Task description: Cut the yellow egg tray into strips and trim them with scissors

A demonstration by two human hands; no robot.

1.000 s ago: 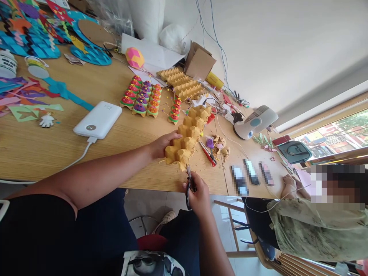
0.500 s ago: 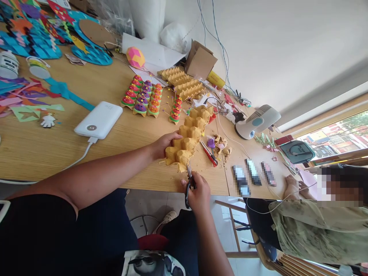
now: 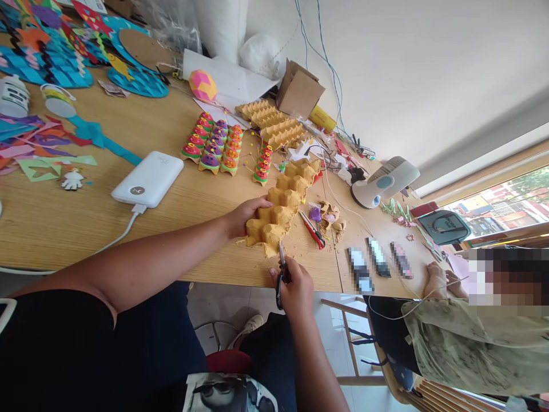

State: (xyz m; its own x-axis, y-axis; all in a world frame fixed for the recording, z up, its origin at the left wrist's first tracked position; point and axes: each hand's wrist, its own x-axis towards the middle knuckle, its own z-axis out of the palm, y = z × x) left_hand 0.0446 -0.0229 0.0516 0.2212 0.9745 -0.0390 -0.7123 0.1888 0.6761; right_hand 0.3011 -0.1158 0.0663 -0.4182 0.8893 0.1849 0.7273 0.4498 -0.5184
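My left hand (image 3: 246,217) grips the side of a yellow egg carton (image 3: 283,200), a bumpy piece two cups wide, tilted above the table. My right hand (image 3: 297,289) is closed round the dark handles of a pair of scissors (image 3: 282,260). The blades point up at the carton's near ragged edge and look closed or nearly so. Just right of the carton lie a red utility knife (image 3: 314,230), a purple lump (image 3: 315,213) and torn carton scraps (image 3: 333,220).
Painted egg-carton strips (image 3: 213,143) stand behind the carton, with plain egg trays (image 3: 274,123) beyond. A white power bank (image 3: 148,179) with a cable lies left. Several phones (image 3: 377,256) and a white fan (image 3: 384,182) are at right. A co-worker's hands (image 3: 441,280) rest at the far right edge.
The scissor blades have come together at the carton's near edge. Both hands and the carton stay almost in place.
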